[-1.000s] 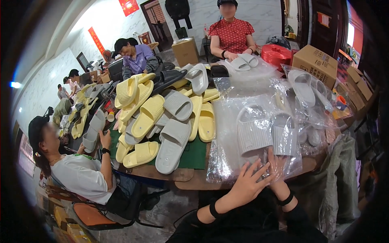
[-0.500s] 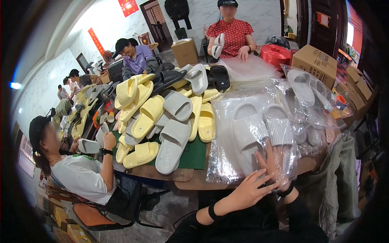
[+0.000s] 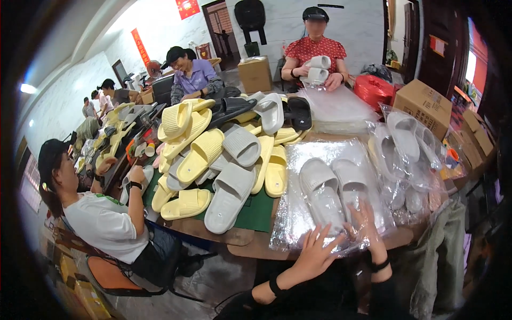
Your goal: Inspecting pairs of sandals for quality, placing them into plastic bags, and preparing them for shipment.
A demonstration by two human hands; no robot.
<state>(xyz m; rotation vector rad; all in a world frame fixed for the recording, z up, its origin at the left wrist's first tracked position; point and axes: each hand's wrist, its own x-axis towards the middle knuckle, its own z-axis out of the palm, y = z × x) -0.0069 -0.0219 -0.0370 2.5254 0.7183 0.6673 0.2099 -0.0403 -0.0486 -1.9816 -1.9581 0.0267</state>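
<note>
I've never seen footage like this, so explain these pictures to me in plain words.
There is no machine here: you see a person's own bare hands, from a wide fisheye camera worn on their head, looking down. That lens bends straight edges.

On the table, a pair of gray slippers lies at clear bags; glare hides whether they are inside one. The left hand has its fingers spread by the heels. The right hand is at the right slipper's heel; its grip is hard to tell.

To the left, a pile of yellow, gray and black slippers covers part of a green mat.
</note>
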